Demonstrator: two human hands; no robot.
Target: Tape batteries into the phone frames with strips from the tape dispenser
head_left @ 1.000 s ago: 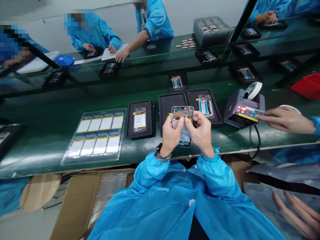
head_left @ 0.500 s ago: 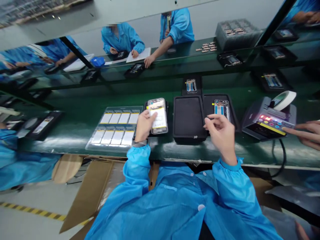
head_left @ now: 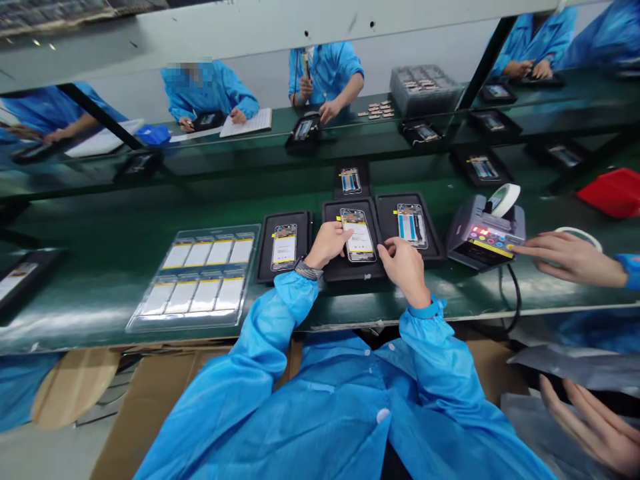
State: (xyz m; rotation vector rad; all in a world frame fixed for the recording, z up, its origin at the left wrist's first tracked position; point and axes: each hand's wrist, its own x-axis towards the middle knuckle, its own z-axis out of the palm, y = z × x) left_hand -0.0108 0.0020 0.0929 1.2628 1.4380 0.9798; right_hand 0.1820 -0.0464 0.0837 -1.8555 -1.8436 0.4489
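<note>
My left hand (head_left: 329,244) is closed on the left edge of an opened phone (head_left: 361,241), its thumb over the white battery inside. The phone lies in or just over the middle black tray (head_left: 345,271); I cannot tell whether it rests fully. My right hand (head_left: 406,268) is at that tray's right edge with fingers curled and pinched; what they hold, if anything, is hidden. In the left black tray (head_left: 262,257) lies another opened phone (head_left: 285,247) with a white battery. The right black tray (head_left: 434,245) bears an opened phone (head_left: 413,225) showing blue strips.
A clear plastic tray (head_left: 246,287) of several white batteries lies at left. At right stands a tape dispenser (head_left: 483,233), a co-worker's hand (head_left: 575,257) at its buttons. Another phone (head_left: 350,180) sits behind the middle tray. A red bin (head_left: 613,192) stands far right.
My left hand has carried the phone right, from over the left tray to the middle tray, which held nothing before. My right hand has drawn from the right tray toward the middle one.
</note>
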